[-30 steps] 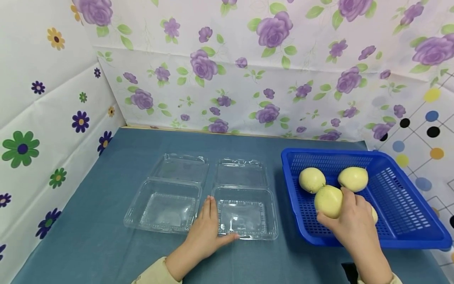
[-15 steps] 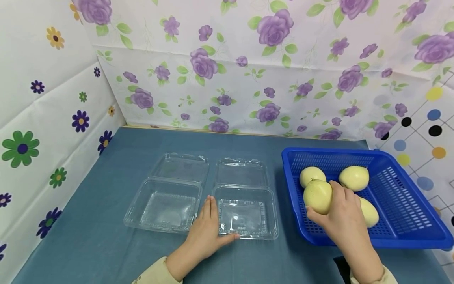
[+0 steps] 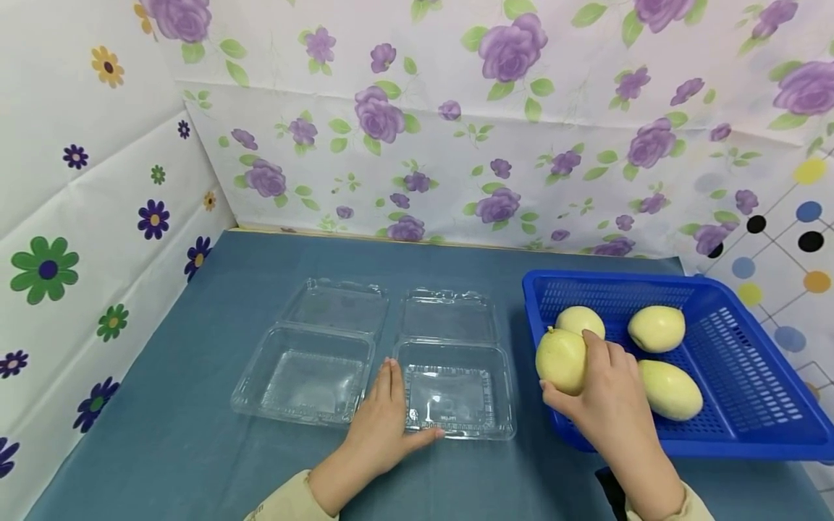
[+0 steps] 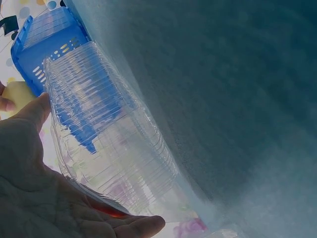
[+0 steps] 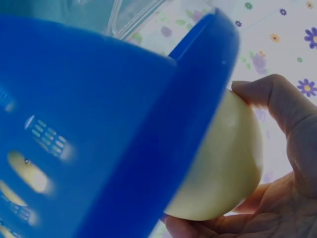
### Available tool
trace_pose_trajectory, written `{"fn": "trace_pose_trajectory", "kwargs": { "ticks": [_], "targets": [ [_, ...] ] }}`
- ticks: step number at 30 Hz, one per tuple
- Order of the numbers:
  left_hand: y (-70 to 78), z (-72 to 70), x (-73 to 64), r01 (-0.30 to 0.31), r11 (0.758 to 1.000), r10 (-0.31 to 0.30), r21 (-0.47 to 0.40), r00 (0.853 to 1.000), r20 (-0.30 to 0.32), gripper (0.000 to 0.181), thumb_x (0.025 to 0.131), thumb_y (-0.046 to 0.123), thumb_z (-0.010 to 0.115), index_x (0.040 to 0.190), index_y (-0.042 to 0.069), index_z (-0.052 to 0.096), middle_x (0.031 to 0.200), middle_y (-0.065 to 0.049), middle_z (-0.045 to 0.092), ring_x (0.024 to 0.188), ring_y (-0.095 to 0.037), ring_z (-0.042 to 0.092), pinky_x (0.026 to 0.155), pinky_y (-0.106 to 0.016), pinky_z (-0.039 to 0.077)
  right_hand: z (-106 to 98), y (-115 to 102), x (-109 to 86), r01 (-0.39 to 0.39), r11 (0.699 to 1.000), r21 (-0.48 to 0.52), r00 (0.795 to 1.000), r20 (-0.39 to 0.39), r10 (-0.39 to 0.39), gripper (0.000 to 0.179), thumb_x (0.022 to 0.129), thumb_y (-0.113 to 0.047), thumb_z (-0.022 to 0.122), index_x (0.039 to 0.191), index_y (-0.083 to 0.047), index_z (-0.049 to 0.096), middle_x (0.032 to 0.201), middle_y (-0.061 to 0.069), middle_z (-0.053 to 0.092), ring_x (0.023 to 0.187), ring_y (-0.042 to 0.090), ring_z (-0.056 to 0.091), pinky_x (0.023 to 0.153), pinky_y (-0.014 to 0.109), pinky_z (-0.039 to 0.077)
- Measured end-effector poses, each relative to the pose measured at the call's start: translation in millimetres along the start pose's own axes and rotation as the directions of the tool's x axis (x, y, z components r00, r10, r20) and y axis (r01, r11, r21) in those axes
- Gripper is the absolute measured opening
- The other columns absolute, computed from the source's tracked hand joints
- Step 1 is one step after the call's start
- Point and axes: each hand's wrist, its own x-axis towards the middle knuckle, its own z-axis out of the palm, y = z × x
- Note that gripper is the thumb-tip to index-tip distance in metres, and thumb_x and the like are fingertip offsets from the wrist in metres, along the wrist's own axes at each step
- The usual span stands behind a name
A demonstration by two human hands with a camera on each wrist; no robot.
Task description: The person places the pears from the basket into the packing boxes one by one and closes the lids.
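My right hand [image 3: 615, 401] grips a round, smooth, pale yellow fruit [image 3: 562, 359] over the left rim of the blue basket [image 3: 749, 434]. In the right wrist view the basket wall hides part of this fruit [image 5: 225, 163], with the thumb and fingers spread around it. Three more pale yellow fruits [image 3: 671, 391] lie in the basket. My left hand [image 3: 380, 428] lies straight-fingered at the near left corner of the right clear plastic box [image 3: 456, 427], thumb along its front edge. Left of it stands a second clear plastic box [image 3: 306, 412]. Both boxes have their lids laid back and nothing inside.
A blue-grey cloth [image 3: 176, 405] covers the table. White sheeting with purple flowers [image 3: 515, 51] rises at the back, and more patterned sheeting [image 3: 78, 239] stands at the left. The basket's left rim stands a little to the right of the boxes.
My right hand has moved left with the fruit, from inside the basket to above its left rim. The left hand and both boxes have stayed in place.
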Motion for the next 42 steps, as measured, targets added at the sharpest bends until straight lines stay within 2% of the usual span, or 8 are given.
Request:
{"fn": "trace_pose_trajectory", "kwargs": {
  "ticks": [5,11,18,26,36,42],
  "targets": [
    [-0.3,-1.7,0.5,0.009,1.0,-0.009,-0.002,1.0,0.01,0.117,0.076,0.069,0.062,0.145,-0.014,0.018,0.151,-0.033,0.017,0.14,-0.044,0.023,0.105,-0.052,0.038,3,-7,0.8,0.006,1.0,0.008,1.0,0.007,-0.006,0.079,0.062,-0.023,0.084,0.123,0.011,0.046,0.104,0.033,0.055,0.091,0.048,0.049,0.08,0.057,0.04],
    [-0.2,-3.0,1.3,0.018,1.0,-0.018,0.0,1.0,0.019,0.116,0.077,0.069,0.062,0.146,-0.014,0.017,0.152,-0.033,0.016,0.14,-0.044,0.023,0.105,-0.052,0.037,7,-12,2.9,0.026,1.0,0.002,0.999,-0.024,-0.026,0.08,0.061,-0.022,0.085,0.123,0.012,0.047,0.103,0.032,0.056,0.091,0.047,0.05,0.075,0.055,0.041],
    [-0.3,-4.5,1.4,0.019,1.0,-0.019,0.005,1.0,0.017,0.116,0.077,0.069,0.062,0.146,-0.014,0.017,0.152,-0.033,0.017,0.14,-0.044,0.023,0.106,-0.052,0.037,11,-18,3.9,0.018,0.998,0.052,0.999,-0.051,-0.015,0.08,0.057,-0.019,0.087,0.118,0.013,0.046,0.1,0.03,0.056,0.089,0.046,0.051,0.072,0.053,0.042],
    [0.3,-1.1,1.7,0.004,1.0,-0.005,0.007,1.0,0.015,0.116,0.077,0.069,0.061,0.145,-0.015,0.018,0.151,-0.034,0.018,0.139,-0.045,0.025,0.105,-0.052,0.038,15,-21,1.9,0.067,0.997,0.039,0.996,-0.062,-0.065,0.077,0.057,-0.018,0.087,0.116,0.012,0.047,0.101,0.027,0.057,0.093,0.045,0.051,0.078,0.055,0.042],
    [1.3,2.0,-0.4,-0.002,1.0,0.002,0.009,1.0,0.003,0.116,0.077,0.068,0.062,0.144,-0.016,0.019,0.15,-0.035,0.02,0.138,-0.046,0.026,0.102,-0.053,0.041,23,-35,-4.1,0.077,0.995,0.071,0.997,0.0,-0.077,0.079,0.056,-0.019,0.089,0.118,0.008,0.048,0.103,0.025,0.058,0.094,0.042,0.053,0.079,0.054,0.044],
    [1.6,0.9,-1.1,-0.005,1.0,0.005,0.011,1.0,-0.015,0.116,0.076,0.066,0.065,0.143,-0.017,0.021,0.148,-0.036,0.022,0.136,-0.047,0.029,0.1,-0.053,0.043,36,-41,-5.2,0.059,0.995,0.08,0.996,0.062,-0.064,0.078,0.058,-0.023,0.088,0.118,0.008,0.049,0.105,0.025,0.059,0.094,0.042,0.054,0.076,0.052,0.048]
  ]
}}
